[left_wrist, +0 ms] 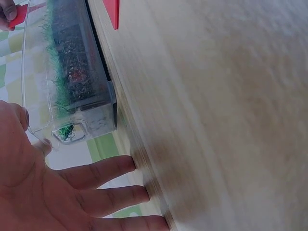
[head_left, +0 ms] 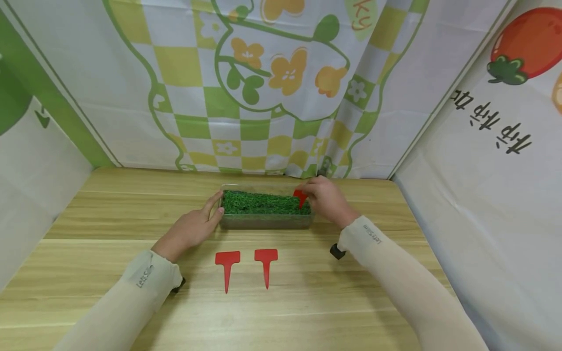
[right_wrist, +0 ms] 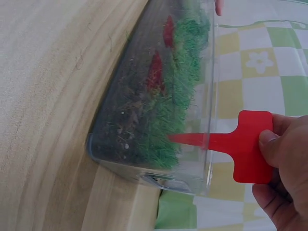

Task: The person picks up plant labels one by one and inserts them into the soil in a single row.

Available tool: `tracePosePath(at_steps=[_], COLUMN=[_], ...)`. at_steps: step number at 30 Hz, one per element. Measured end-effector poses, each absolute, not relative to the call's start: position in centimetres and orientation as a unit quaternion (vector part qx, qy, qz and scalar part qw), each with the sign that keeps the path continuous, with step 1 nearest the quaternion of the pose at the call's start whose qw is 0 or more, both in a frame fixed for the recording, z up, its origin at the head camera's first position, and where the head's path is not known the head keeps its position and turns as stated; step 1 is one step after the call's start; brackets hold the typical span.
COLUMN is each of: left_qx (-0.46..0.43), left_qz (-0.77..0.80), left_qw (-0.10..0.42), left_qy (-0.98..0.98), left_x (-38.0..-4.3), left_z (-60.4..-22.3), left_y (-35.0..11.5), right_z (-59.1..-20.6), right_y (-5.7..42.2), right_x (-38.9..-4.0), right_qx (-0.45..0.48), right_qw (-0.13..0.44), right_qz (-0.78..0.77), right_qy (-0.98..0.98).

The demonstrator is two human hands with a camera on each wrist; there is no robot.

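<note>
A clear plastic box [head_left: 265, 223] holds dark soil topped with green grass [head_left: 259, 202]. My right hand [head_left: 327, 197] pinches the wide head of a red T-shaped plant label [right_wrist: 252, 147] between thumb and fingers. The label's pointed stem reaches down to the grass near the box's right end. At the opposite end, my left hand [head_left: 195, 226] rests thumb and index finger against the box; its other fingers [left_wrist: 108, 171] are straight and spread, tips at the tabletop. Two more red plant labels, one on the left [head_left: 227, 258] and one on the right [head_left: 266, 255], lie in front of the box.
The wooden table [head_left: 298, 302] ends at a patterned curtain [head_left: 259, 131] close behind the box. White printed sheets hang along both sides. A dark strap piece [head_left: 337, 251] shows at the right wrist. Red pointed shapes [right_wrist: 155, 72] show on the box's front wall.
</note>
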State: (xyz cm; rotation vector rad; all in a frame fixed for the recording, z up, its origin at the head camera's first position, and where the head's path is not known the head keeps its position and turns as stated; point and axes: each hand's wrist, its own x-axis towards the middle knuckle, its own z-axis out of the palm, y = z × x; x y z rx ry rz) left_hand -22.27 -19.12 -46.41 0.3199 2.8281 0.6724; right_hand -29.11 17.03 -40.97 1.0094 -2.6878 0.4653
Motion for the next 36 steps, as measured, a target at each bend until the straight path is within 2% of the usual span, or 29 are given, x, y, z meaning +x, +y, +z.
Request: tracePosePath(at_steps=[18,36], left_qx=[0.108,0.109], left_qz=[0.23,0.232], left_qw=[0.102,0.101], left_qy=[0.962,0.961], left_x=[-22.0,-22.0], left_z=[-46.4,-46.2], left_y=[-19.0,-19.0], right_z=[-42.7,-42.8], right_y=[16.7,16.3], right_x=[-29.8,-29.7], right_qx=[0.355,0.343], right_qw=[0.106,0.09], right_qz=[0.134,0.127], right_qy=[-0.919,-0.926])
